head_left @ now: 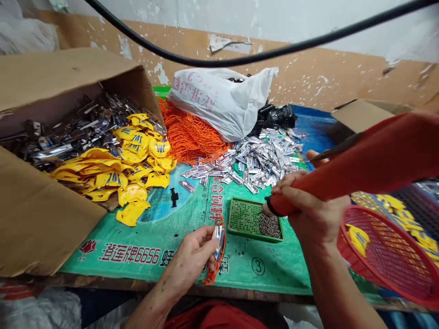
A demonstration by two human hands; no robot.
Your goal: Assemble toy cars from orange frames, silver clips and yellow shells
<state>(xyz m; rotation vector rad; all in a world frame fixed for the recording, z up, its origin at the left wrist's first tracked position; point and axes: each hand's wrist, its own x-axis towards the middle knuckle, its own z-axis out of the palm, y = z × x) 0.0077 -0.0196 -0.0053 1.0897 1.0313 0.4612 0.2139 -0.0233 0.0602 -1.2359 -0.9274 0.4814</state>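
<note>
Near the table's front edge, my left hand (198, 250) pinches an orange frame part (221, 256) with a silver piece (217, 235) lying on it. My right hand (313, 212) is wrapped round a red power screwdriver (346, 164), whose black-ringed tip points down over the green tray (254, 236). Small dark screws (270, 225) are heaped in the right part of that tray. The driver's tip is at the screws; whether it touches them I cannot tell.
A cardboard box (65, 219) on the left holds chrome parts and yellow pieces (133, 151). Behind lie orange parts (192, 137), a white sack (219, 100) and silver pieces (264, 157). A red basket (387, 242) stands right. A black cable (206, 61) crosses above.
</note>
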